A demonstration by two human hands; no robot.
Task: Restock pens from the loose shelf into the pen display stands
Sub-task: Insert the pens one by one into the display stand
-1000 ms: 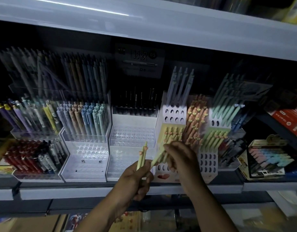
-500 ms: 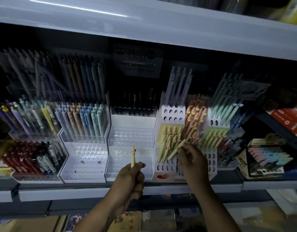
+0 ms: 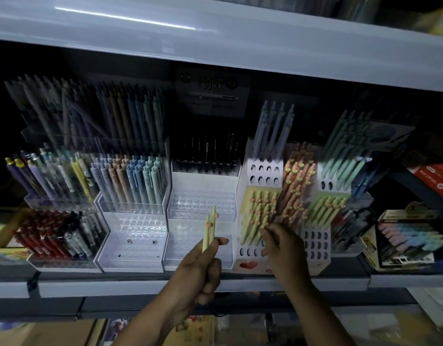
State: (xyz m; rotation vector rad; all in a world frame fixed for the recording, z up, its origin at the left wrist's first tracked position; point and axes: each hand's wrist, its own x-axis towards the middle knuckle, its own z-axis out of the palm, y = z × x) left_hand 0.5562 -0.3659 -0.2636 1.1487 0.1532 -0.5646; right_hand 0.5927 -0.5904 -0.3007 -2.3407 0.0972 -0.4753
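My left hand (image 3: pixel 203 268) grips two pale yellow pens (image 3: pixel 208 229) upright in front of the shelf edge. My right hand (image 3: pixel 284 248) is at the white perforated display stand (image 3: pixel 265 171). Its fingertips touch the lower ends of the yellow pens (image 3: pixel 256 216) standing in that stand's middle tier, and the thumb sits lower, apart from the fingers. No pen shows in the right hand. Orange pens (image 3: pixel 296 181) and green pens (image 3: pixel 324 211) fill the neighbouring tiers.
Two clear acrylic stands (image 3: pixel 201 203) (image 3: pixel 133 236) with bare hole rows sit left of the white stand. Further left are full stands of pastel pens (image 3: pixel 130 181) and red and black pens (image 3: pixel 53 233). Boxed pen sets (image 3: pixel 410 240) lie at the right. A shelf board (image 3: pixel 240 46) hangs overhead.
My right hand carried a yellow pen from beside my left hand to the yellow row and now holds none. My left hand stayed in place with its pens.
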